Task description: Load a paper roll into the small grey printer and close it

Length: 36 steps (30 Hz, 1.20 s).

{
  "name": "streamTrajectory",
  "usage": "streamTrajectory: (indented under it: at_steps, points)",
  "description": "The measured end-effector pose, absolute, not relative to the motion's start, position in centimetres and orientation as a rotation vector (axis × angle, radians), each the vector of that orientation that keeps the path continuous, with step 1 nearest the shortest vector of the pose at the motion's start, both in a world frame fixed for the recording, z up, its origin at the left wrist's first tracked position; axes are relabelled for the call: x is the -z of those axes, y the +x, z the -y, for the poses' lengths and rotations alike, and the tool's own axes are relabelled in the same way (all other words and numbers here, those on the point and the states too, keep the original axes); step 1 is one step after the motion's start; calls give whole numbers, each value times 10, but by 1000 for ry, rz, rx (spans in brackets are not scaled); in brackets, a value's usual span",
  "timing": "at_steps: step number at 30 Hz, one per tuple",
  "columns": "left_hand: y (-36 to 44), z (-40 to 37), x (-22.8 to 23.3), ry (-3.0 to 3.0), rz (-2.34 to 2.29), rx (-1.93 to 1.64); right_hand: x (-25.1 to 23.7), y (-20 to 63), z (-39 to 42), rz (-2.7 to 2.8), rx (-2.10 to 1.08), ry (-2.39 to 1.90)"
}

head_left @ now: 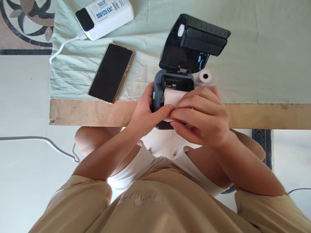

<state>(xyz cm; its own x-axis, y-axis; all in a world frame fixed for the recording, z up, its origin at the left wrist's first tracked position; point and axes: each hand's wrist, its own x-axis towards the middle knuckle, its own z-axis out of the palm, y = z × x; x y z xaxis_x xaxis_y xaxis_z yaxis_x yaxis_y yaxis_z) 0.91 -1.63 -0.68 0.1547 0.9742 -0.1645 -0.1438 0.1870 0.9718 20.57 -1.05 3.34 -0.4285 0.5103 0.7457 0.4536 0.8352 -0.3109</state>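
Observation:
A dark portable receipt printer (157, 87) sits at the front edge of the table with its black lid (191, 45) swung up. Inside its bay lies a white paper roll (173, 96). My left hand (148, 113) grips the printer's left side, its thumb laid over the roll. From the right, my right hand (201, 115) has its fingers bent and pinched at the roll's front right part. The fingers hide the roll's right end and some of the bay.
Just right of the printer stands another white paper roll (205, 77). A phone (111, 72) lies to the left, and behind it a white power bank (107, 17) with a white cable (64, 45). The table has a green cloth (262, 58) and a wooden front edge (267, 116).

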Motion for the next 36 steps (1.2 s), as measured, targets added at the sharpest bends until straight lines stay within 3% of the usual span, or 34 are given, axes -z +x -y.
streamTrajectory:
  at_steps: [9, 16, 22, 28, 36]
  points:
    - [10, 18, 2, 964, -970, -1055, -42, 224, -9, 1653, -556, -941]
    - [13, 19, 0, 918, -998, -1135, -24, 220, -6, 1891, -394, -889]
    - [13, 22, 2, 906, -850, -1214, -8, 219, 6, 1785, -820, -971]
    - [10, 25, -1, 870, -764, -1199, 2, 211, 5, 1803, -845, -890]
    - [5, 21, 3, 947, -688, -1160, 12, 211, 5, 1595, -1306, -843]
